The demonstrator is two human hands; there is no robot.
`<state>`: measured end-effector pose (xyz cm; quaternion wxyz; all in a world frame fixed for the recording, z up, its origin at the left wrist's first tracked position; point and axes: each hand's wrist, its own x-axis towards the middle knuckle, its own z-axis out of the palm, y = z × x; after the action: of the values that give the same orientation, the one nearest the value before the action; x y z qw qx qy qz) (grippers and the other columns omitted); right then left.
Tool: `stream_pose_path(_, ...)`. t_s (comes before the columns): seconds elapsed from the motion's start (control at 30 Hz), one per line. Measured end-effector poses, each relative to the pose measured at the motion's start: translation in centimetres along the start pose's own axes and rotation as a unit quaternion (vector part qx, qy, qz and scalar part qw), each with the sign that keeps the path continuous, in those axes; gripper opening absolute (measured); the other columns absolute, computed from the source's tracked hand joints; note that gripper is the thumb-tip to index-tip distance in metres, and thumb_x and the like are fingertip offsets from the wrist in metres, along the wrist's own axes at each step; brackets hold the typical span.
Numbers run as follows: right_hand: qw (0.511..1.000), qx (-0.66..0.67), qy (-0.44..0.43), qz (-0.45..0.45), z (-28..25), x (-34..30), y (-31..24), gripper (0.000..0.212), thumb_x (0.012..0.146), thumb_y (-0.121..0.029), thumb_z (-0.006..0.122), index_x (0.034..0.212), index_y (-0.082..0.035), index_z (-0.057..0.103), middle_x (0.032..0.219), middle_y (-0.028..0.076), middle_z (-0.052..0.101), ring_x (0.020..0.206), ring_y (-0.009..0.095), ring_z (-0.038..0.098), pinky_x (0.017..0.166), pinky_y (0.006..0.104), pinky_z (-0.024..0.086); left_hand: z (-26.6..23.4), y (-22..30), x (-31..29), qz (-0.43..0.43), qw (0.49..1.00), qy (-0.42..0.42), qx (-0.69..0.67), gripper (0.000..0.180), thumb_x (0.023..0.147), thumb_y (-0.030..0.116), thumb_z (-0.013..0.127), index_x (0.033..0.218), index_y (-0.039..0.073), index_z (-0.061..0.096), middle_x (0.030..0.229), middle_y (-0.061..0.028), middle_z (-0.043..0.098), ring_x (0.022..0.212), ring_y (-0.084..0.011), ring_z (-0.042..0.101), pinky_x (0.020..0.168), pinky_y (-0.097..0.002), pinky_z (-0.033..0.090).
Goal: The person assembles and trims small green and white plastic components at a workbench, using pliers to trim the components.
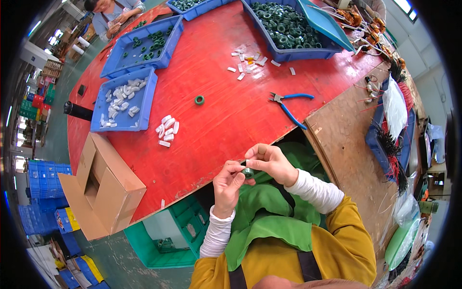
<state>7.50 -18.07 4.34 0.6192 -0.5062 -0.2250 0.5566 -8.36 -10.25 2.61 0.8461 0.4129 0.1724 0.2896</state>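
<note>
In front of my body, at the table's near edge, my left hand (226, 188) pinches a dark green ring (248, 174) between thumb and fingers. My right hand (273, 165) is closed at the top of that ring, with a small white piece (247, 163) at its fingertips; how the piece sits against the ring is too small to tell. Another green ring (199, 100) lies alone on the red table. A loose group of white plastic pieces (167, 130) is left of it. Blue-handled cutting pliers (288, 103) lie with their jaws apart, beyond my right hand.
Blue trays hold white pieces (99, 107) and green rings (169, 52); a larger bin (288, 54) is heaped with rings. White slips (242, 67) lie scattered on the red tabletop (216, 139). A cardboard box (126, 192) stands left, a green crate (144, 257) below. Another person (113, 19) sits far left.
</note>
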Motion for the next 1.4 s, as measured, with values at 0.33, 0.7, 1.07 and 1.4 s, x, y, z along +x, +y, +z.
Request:
stream_pose_path(0.33, 0.999, 0.005, -0.019, -0.041, 1.0, -1.5, 1.7, 0.026, 0.097, -0.021, 0.056, 0.102, 0.004, 0.062, 0.090, 0.003, 0.061, 0.088, 0.008, 0.057, 0.078, 0.0246, 0.048, -0.1, -1.0, 0.2, 0.003, 0.998, 0.035, -0.057, 0.013, 0.095, 0.007, 0.055, 0.106, 0.001, 0.058, 0.104, -0.0090, 0.059, 0.087, -0.0224, 0.066, 0.076, -0.0389, 0.059)
stream_pose_path(0.7, 0.978, -0.193, 0.006, -0.078, 0.2, -1.2, 0.3, 0.017, 0.089, -0.014, 0.065, 0.097, 0.001, 0.064, 0.087, 0.008, 0.060, 0.082, 0.017, 0.055, 0.072, 0.0322, 0.045, -0.5, -0.2, 0.4, 0.004, 0.999, 0.020, 0.050, 0.024, 0.096, 0.003, 0.049, 0.117, -0.002, 0.059, 0.105, -0.0105, 0.064, 0.092, -0.0206, 0.066, 0.081, -0.0380, 0.059)
stream_pose_path(1.07, 0.676, -0.537, 0.043, -0.503, 0.4, -0.6, -0.4, 0.020, 0.067, -0.016, 0.074, 0.084, -0.011, 0.065, 0.095, 0.002, 0.061, 0.091, 0.023, 0.055, 0.079, 0.0416, 0.045, 0.4, -0.8, 0.4, -0.028, 0.998, 0.049, -0.023, 0.023, 0.096, 0.006, 0.053, 0.117, -0.002, 0.058, 0.100, -0.0072, 0.065, 0.090, -0.0160, 0.065, 0.078, -0.0313, 0.058)
stream_pose_path(1.4, 0.589, -0.540, 0.147, -0.583, -0.4, -0.1, 0.3, 0.019, 0.066, -0.018, 0.069, 0.084, -0.017, 0.064, 0.088, -0.005, 0.067, 0.092, 0.017, 0.059, 0.093, 0.0408, 0.040, 1.4, -1.7, 0.4, -0.043, 0.987, 0.106, -0.113, 0.018, 0.096, 0.010, 0.054, 0.111, 0.000, 0.055, 0.100, -0.0110, 0.065, 0.087, -0.0187, 0.066, 0.078, -0.0358, 0.058)
